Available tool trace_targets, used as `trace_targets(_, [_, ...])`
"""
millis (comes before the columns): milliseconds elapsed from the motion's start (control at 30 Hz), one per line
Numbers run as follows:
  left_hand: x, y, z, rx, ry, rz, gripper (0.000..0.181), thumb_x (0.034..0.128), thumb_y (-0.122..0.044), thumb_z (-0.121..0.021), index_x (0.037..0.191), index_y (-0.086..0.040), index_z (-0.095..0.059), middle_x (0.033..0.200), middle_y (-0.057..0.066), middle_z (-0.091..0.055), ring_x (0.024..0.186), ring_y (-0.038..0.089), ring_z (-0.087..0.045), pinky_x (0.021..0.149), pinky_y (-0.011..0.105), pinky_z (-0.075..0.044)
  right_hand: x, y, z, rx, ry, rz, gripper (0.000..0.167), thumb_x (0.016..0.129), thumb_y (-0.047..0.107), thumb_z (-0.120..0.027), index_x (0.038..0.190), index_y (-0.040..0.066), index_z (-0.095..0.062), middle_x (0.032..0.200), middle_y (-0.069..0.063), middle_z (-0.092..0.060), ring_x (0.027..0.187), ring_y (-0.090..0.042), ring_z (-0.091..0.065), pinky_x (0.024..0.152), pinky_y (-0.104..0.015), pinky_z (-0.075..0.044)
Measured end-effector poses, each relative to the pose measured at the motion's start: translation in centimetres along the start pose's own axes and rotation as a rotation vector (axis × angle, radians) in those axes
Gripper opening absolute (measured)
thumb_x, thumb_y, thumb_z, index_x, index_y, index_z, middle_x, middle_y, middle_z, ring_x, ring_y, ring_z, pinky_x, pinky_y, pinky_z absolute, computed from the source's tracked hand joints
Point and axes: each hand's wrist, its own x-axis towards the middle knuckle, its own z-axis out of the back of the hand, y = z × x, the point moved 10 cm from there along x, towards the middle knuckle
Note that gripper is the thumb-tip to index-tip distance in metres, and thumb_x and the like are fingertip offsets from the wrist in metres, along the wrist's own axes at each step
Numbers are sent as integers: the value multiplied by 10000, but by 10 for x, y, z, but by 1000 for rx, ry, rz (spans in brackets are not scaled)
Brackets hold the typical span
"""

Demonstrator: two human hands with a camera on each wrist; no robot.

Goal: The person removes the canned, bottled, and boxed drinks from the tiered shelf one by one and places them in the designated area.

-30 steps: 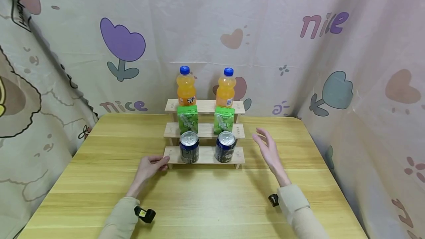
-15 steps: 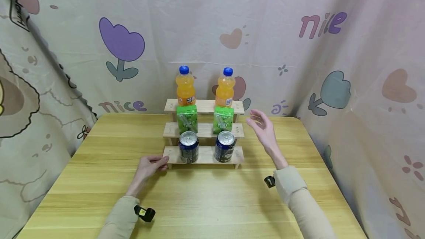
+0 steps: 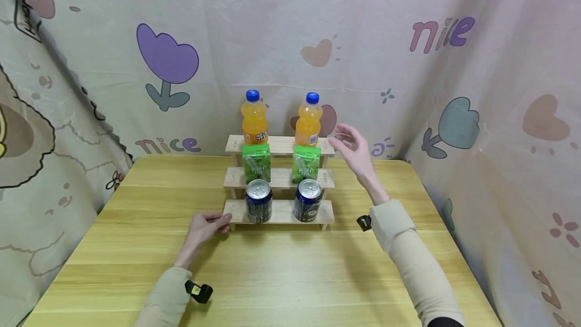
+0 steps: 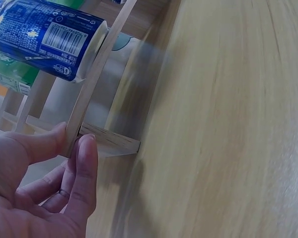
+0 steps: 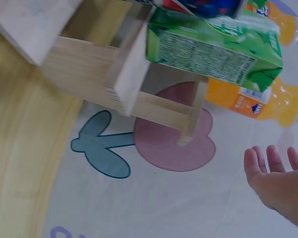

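Note:
A three-tier wooden rack [image 3: 281,213] holds two orange bottles [image 3: 255,122] on top, two green boxes [image 3: 306,165] in the middle and two dark blue cans [image 3: 258,203] on the lowest tier. The left hand [image 3: 204,231] pinches the left end of the lowest tier; in the left wrist view its thumb and fingers [image 4: 84,173] grip the board edge beside a blue can [image 4: 49,37]. Held in the air by the top tier's right end, the right hand [image 3: 356,153] has relaxed, slightly bent fingers and touches nothing. The right wrist view shows it [image 5: 278,183] near an orange bottle [image 5: 258,101].
The rack stands on a wooden table [image 3: 281,276]. A patterned curtain [image 3: 363,24] hangs behind the table and along both sides. Each wrist wears a small black camera [image 3: 198,291].
The right hand has moved forward and slightly left, from beside the middle tier to beside the top tier. The left hand has kept its grip, and the rack and drinks stand as before.

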Motion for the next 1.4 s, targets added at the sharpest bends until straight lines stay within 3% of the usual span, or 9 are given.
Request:
trace_targets(567, [2,5,-1,-29,-1,23,430,951,-146,-709,1228,163,-598,926,132,-761,701,93,-713,690,219,-650,42,30,-18,-26,59,21,519,1004,189,-621,1454,-7,-453,1501,-214,-479,1392,-356,-456,1247,-467,-379])
trace_targets(1133, [1,4,0,-36,0,24,425,954,-149,-706,1220,167,-604,885,75,-760,681,57,-699,679,186,-637,66,30,-43,-49,123,-39,519,1026,295,-593,1469,63,-458,1503,-156,-509,1389,-319,-496,1239,-450,-401])
trace_targets(1400, [2,3,0,-38,1,22,428,955,-142,-703,1225,172,-595,886,73,-760,683,60,-701,684,192,-642,71,34,-50,-30,141,-28,469,1049,272,-554,1453,46,-476,1430,-193,-560,1242,-324,-570,1175,-469,-457])
